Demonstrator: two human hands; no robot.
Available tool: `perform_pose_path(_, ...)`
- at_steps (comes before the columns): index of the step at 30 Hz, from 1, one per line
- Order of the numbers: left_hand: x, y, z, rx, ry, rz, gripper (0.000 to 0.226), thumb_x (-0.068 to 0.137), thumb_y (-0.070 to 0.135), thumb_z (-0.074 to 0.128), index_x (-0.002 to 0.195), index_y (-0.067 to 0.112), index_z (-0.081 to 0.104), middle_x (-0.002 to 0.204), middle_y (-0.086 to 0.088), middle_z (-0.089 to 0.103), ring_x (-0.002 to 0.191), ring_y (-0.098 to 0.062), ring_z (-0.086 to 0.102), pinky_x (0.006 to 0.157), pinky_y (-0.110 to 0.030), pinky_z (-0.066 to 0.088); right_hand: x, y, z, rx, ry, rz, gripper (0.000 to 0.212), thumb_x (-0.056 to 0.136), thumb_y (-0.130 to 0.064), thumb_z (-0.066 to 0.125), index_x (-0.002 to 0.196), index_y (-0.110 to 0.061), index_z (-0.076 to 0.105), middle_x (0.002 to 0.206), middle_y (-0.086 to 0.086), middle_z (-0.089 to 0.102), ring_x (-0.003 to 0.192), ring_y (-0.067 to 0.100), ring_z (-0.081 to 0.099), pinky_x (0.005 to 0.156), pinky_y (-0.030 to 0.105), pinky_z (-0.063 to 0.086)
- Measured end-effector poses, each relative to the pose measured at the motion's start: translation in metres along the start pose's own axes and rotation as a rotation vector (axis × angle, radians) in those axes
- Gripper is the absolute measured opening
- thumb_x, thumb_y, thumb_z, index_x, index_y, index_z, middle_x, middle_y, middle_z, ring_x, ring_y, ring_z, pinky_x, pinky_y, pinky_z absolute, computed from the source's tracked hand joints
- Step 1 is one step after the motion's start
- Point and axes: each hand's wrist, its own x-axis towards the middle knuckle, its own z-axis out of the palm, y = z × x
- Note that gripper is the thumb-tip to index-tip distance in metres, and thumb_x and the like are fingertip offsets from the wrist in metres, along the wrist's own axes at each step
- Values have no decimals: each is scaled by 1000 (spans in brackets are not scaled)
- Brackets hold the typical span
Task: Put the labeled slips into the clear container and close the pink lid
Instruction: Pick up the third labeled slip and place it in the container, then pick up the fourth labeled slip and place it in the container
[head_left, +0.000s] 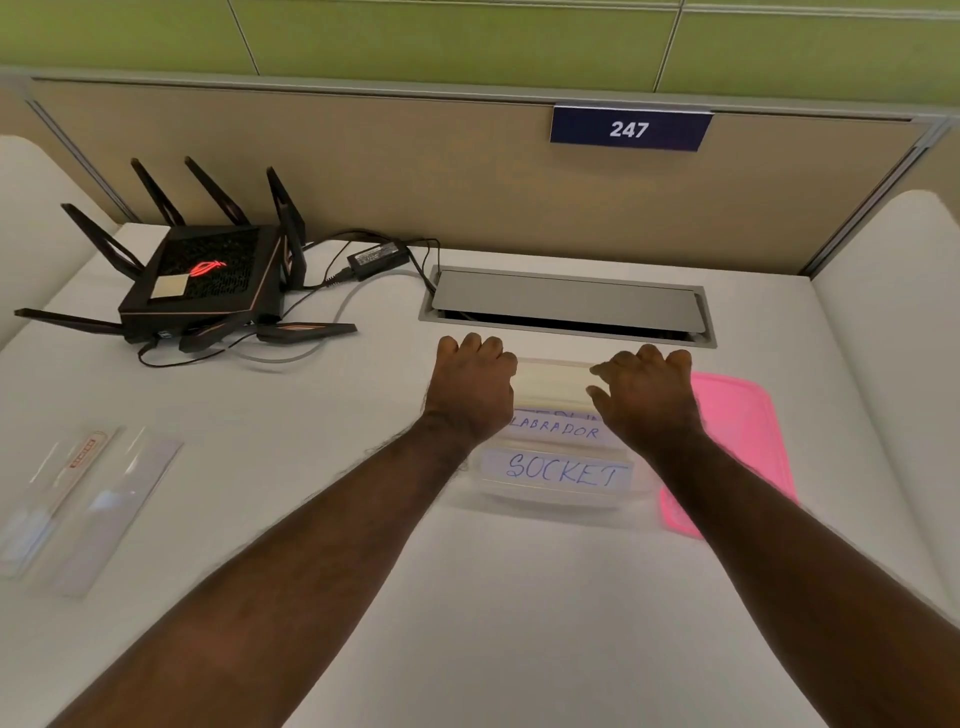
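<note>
Both hands over the clear, shallow plastic container on the white bench, which stands just in front of the grey cable hatch. Left hand with fingers curled at the far-left end of a white paper slip; right hand likewise at its far-right end. Each grip looks closed on that slip, though the fingertips are hidden.

Step in hand, as judged: seating this slip behind the others. Do it well by keeping both ends level, lowering it flat and parallel to the slips already in, then letting go together so it does not tilt.

Inside the container: slips handwritten in blue, "LABRADOR" and "SOCKET" readable, one more partly hidden.

Flat pink plastic lid lies on the bench touching the container's right side, not yet on
</note>
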Motion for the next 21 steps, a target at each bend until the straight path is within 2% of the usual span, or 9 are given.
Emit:
perform_pose_path(4,-19,-22,-4,-27,54,-108,25,78,24,54,98,20,68,93,0,62,85,-24,55,76,-39,35,10,-20,-10,82,84,-27,38,90,-38,54,122,-20,64,120,2,68,107,29,59,88,45,37)
perform_pose_path(10,-55,-70,-7,-10,-14,-296,44,80,30,52,122,19,58,127,-4,57,111,-26,54,95,-48,34,29,-80,-25,129,67,-88,54,91,-43,49,141,-22,45,145,3,48,127,27,47,99,50,32)
perform_pose_path(12,-68,-87,-10,-3,-52,-358,53,82,33,54,133,18,50,141,-6,50,125,-28,48,102,-52,30,34,-105,-29,141,42,-122,57,93,-45,45,145,-23,38,152,2,40,136,26,40,104,53,28)
perform_pose_path(15,-88,-111,-10,9,-140,-455,65,89,40,48,147,20,31,156,-7,32,142,-30,29,110,-57,21,41,-145,-32,157,13,-189,61,95,-48,41,150,-24,30,157,1,30,143,24,29,110,55,21)
perform_pose_path(21,-141,-163,-6,28,-192,-612,71,90,51,42,151,22,22,161,-8,22,148,-32,16,113,-62,12,59,-227,-35,189,-47,-352,71,94,-58,32,153,-25,12,163,1,11,149,24,9,116,57,7)
